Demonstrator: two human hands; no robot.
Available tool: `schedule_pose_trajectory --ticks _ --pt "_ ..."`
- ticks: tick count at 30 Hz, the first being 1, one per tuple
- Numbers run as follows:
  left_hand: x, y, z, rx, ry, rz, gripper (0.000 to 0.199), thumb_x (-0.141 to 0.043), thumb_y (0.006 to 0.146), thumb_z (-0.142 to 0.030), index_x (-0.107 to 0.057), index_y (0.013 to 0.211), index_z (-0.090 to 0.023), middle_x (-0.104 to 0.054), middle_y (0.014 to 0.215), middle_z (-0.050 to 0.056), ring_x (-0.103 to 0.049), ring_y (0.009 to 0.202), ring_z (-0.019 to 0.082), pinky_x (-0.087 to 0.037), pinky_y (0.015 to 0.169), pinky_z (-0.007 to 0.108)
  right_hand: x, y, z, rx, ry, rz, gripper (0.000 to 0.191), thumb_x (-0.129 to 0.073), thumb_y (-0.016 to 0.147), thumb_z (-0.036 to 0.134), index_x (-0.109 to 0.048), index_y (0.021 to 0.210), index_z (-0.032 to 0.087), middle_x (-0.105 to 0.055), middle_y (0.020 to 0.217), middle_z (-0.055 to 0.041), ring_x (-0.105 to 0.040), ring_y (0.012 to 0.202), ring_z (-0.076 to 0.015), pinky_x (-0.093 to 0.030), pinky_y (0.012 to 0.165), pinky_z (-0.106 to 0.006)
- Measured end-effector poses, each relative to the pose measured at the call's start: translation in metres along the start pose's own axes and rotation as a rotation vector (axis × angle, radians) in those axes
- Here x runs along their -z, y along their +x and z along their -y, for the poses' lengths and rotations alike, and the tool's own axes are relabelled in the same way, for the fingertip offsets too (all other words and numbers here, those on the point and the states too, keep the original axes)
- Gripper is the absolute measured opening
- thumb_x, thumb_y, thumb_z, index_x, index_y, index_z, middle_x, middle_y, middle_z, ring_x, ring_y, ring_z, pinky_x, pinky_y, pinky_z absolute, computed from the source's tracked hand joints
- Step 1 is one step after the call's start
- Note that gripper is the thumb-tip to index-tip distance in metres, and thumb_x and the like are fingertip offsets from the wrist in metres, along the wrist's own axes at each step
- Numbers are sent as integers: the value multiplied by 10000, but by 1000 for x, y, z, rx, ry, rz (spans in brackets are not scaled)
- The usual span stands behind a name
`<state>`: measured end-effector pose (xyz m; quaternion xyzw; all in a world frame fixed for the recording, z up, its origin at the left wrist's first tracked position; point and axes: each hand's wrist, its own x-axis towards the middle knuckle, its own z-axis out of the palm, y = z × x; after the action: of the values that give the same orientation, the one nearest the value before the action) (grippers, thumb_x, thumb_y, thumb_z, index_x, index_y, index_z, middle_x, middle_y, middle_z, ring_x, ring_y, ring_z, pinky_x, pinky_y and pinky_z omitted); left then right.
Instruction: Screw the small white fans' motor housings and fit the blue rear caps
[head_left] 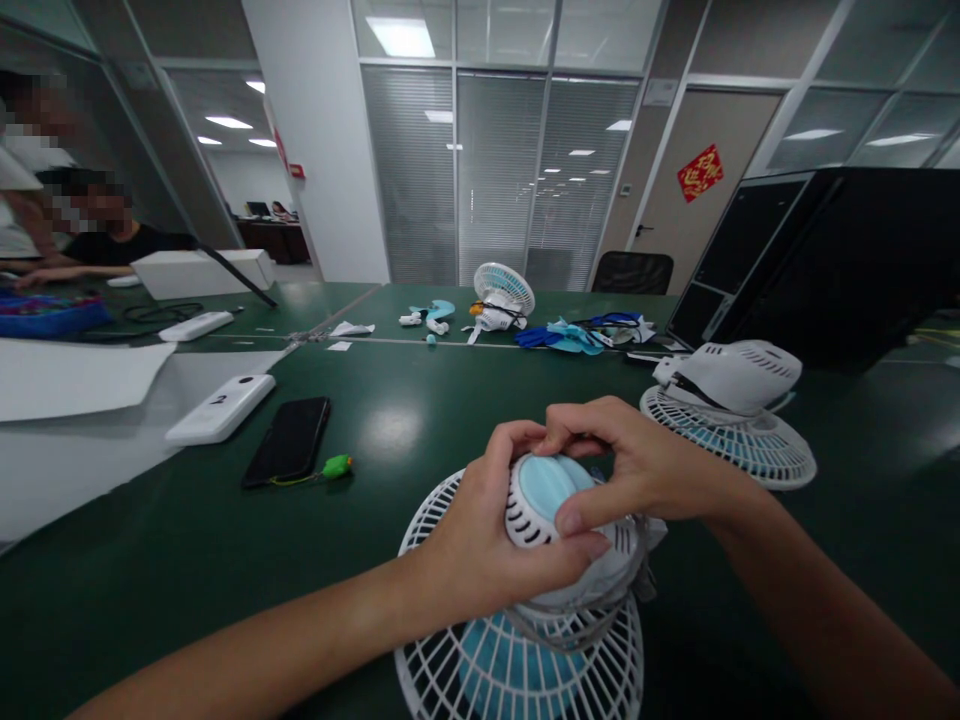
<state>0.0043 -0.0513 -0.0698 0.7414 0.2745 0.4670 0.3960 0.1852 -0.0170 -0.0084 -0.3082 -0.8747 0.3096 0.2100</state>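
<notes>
A white fan [525, 665] with blue blades lies on the green table, its round cage facing down and its base pointing up. My left hand [499, 540] wraps round the side of the white base. With thumb and fingers, my right hand [615, 460] grips the light blue round knob [546, 484] on the base. A grey cable is wound below the base, over the cage. Parts of the knob and base are hidden behind my fingers.
Another fan [735, 435] lies at the right, near a large black box [817, 260]. A third fan [504, 295] and blue gloves [562, 335] are farther back. To the left are a black phone [289, 440], a white power bank [223, 410] and paper sheets [75, 450]. Two people are at the far left.
</notes>
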Motion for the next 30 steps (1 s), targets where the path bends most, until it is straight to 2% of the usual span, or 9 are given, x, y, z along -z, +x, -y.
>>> schedule_pose_trajectory --ticks 6,11,16,18,21,25,30 --pt "0 -1 -1 16 -10 3 565 -779 745 -299 -446 1192 -206 -637 1158 61 -612 1024 227 -492 872 344 -2 0 3 8 -41 -54 429 -812 664 526 -580 727 171 -420 618 80 -371 567 -79 -256 507 -225" --pt "0 -1 -1 8 -8 -4 544 -763 753 -303 -445 1185 -209 -653 1177 71 -626 1038 242 -490 905 374 -1 -1 3 12 -55 -52 423 -769 714 561 -624 790 171 -434 647 67 -394 591 -89 -281 531 -227" --pt "1 -1 -1 49 -5 2 540 -788 736 -330 -475 1159 -211 -643 1160 65 -613 1052 252 -492 890 370 -4 -5 8 2 -123 -105 479 -520 881 648 -635 862 183 -444 634 53 -402 573 -99 -278 540 -245" --pt "0 -1 -2 53 -14 3 540 -798 725 -318 -481 1149 -212 -645 1130 51 -616 1019 237 -495 867 352 -8 -6 13 -53 -234 -171 443 -553 861 629 -588 853 188 -463 629 56 -403 558 -100 -260 529 -250" --pt "0 -2 -3 34 -17 6 524 -797 721 -287 -484 1135 -217 -644 1108 34 -618 991 216 -494 852 328 -16 -8 21 -92 -420 -236 386 -637 819 534 -493 713 191 -465 597 57 -388 542 -97 -229 531 -260" --pt "0 -1 -4 39 9 1 504 -793 705 -277 -489 1101 -210 -643 1061 29 -619 945 211 -495 812 317 -19 -9 27 -76 -493 -211 335 -583 850 372 -433 615 186 -449 572 46 -373 541 -98 -216 547 -274" --pt "1 0 -4 56 -15 -1 524 -806 683 -276 -501 1103 -200 -659 1037 27 -633 916 209 -492 796 316 -16 -11 28 -72 -515 -180 266 -557 865 325 -469 657 183 -479 619 31 -384 560 -107 -228 556 -275"
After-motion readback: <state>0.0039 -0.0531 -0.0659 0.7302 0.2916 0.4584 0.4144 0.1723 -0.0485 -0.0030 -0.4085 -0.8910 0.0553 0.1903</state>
